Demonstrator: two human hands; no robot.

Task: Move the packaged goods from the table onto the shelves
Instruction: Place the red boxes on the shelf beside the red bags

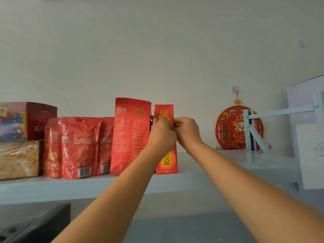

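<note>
Grip comes from both sides: left hand [162,134] and right hand [187,130] pinch the narrow red packet [166,162] near its top, fingers curled. It stands on the shelf [219,165], just beside the tall red pouch [131,135], at its three o'clock. Likely light and crinkly (tips easily); hold the upper edges.

The tall red pouch [130,135] carries the white brand mark 百草味 near its top left corner; the small white print below it is too fine to read. Just right of that pouch, the narrow red packet [164,109] shows 汉果 in dark characters on a yellow disc [166,161] near its foot, the character above them partly cut off. Left of the tall pouch, a crumpled red pouch [78,148] bears the same mark, partly creased, and a barcode [84,171] with illegible digits
</note>
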